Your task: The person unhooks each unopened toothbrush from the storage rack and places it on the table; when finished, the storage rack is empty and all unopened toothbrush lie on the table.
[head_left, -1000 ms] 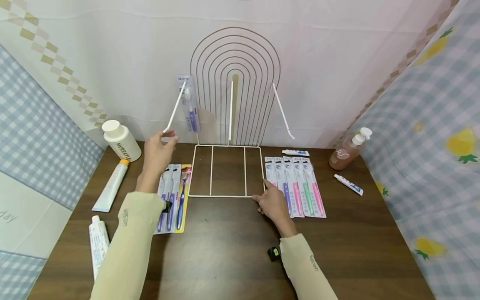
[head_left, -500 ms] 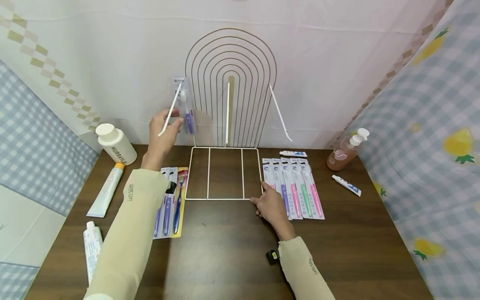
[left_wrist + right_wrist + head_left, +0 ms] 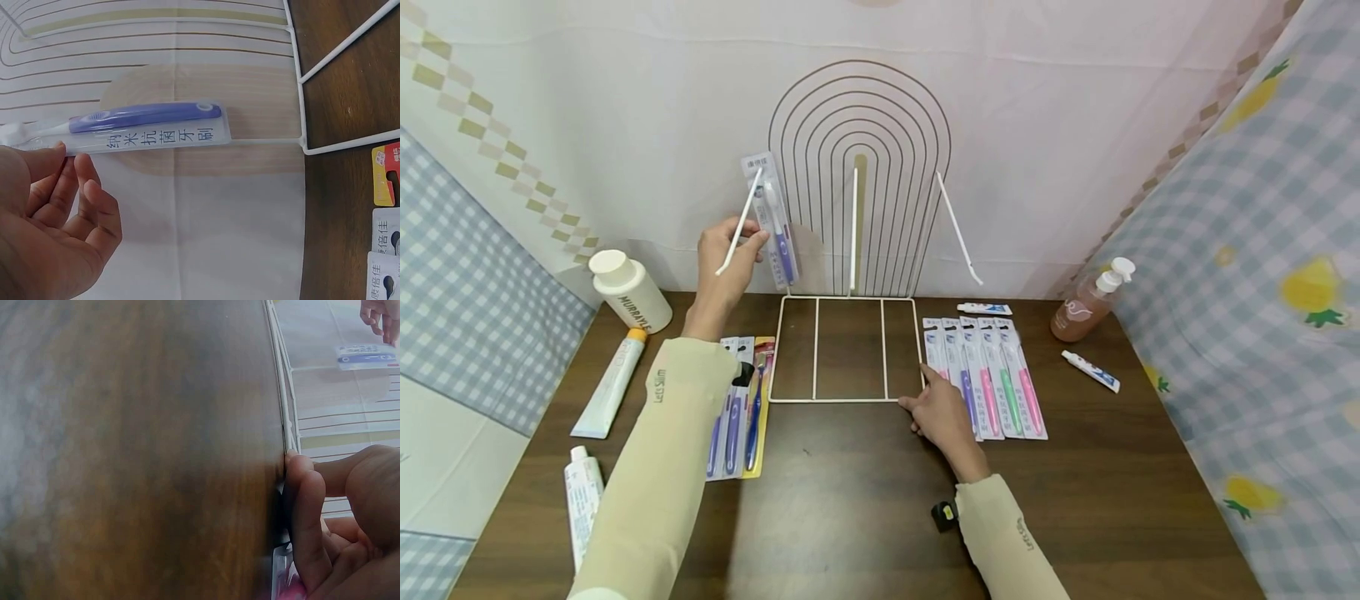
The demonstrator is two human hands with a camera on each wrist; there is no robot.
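Observation:
A packaged purple toothbrush (image 3: 772,221) hangs from the left prong (image 3: 741,221) of a white wire rack (image 3: 850,401). My left hand (image 3: 726,258) is beside that prong and pinches the package's edge between thumb and fingertips. In the left wrist view the toothbrush (image 3: 150,116) lies along the thumb tip, its purple handle pointing away from the hand (image 3: 59,219). My right hand (image 3: 943,417) holds the front right corner of the rack's base, index finger along the side wire and thumb at the front wire. The right wrist view shows its fingers (image 3: 309,506) against the wire.
Packaged toothbrushes (image 3: 988,379) lie in a row right of the rack; more (image 3: 733,417) lie left, partly under my left forearm. Toothpaste tubes (image 3: 613,383), a white bottle (image 3: 632,292) and a pump bottle (image 3: 1086,304) stand or lie around. A curtain (image 3: 662,125) hangs behind.
My left hand has moved from the prong's front tip back to the hanging toothbrush and taken its edge. The package has shifted slightly on the prong. My right hand stays at the rack's corner.

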